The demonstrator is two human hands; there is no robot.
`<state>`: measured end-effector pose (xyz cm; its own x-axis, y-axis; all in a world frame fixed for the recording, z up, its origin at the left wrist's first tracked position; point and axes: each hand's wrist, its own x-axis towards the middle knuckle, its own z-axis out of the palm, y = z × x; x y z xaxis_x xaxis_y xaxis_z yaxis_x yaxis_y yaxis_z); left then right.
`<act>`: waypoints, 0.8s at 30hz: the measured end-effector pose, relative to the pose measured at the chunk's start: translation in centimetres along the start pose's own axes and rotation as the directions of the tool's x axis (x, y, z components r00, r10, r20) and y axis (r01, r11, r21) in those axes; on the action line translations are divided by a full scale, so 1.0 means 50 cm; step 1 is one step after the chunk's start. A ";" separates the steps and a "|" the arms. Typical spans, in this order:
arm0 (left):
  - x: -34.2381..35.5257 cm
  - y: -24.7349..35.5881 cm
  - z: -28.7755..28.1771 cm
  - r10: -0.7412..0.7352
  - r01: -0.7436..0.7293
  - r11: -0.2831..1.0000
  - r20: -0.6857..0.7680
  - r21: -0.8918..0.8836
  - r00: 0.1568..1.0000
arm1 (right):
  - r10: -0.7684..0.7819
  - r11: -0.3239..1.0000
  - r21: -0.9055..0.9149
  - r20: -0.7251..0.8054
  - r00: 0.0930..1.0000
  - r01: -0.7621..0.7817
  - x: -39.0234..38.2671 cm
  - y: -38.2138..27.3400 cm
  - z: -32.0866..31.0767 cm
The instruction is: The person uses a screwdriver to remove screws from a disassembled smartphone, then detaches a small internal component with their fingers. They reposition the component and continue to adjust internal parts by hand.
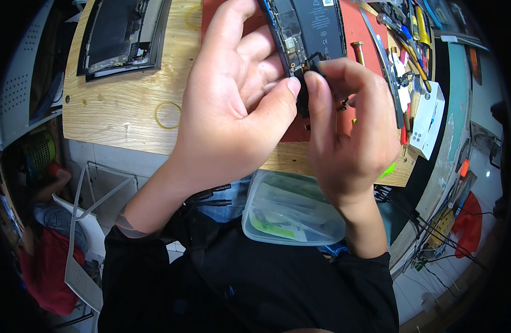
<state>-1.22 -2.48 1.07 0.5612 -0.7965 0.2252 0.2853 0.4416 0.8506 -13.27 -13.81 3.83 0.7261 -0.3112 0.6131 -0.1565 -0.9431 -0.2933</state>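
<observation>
An opened smartphone, its black battery and circuit board bare, tilts over the red mat at the top middle. My left hand supports it from the left, fingers behind it and thumb pressed at its lower left edge. At the lower end of the phone, my right hand pinches a small dark flex cable between thumb and forefinger. Those fingertips hide part of the cable and where it joins the phone. More dark, thin parts show behind the right fingers.
Stacked phone screens lie at the far left of the wooden table, near a yellow rubber band. Screwdrivers and tweezers crowd the right, with a white box. A clear plastic tub sits at my lap. Another person is at lower left.
</observation>
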 end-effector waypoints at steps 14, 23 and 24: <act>0.002 0.001 0.009 -0.006 0.006 1.000 0.001 0.005 1.000 | 0.002 0.996 -0.084 0.044 0.999 0.002 0.005 -0.008 -0.016; 0.004 0.002 0.007 -0.005 0.004 1.000 0.016 0.006 1.000 | 0.077 0.992 -0.101 0.063 0.995 -0.070 0.001 -0.018 -0.013; 0.004 0.002 0.006 -0.004 0.004 1.000 0.018 0.007 1.000 | 0.078 0.991 -0.114 0.062 0.995 -0.071 0.001 -0.019 -0.012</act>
<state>-1.34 -2.71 1.35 0.5462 -0.8055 0.2298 0.2824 0.4354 0.8548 -13.50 -13.00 4.59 0.7515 -0.3763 0.5420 -0.2832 -0.9259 -0.2502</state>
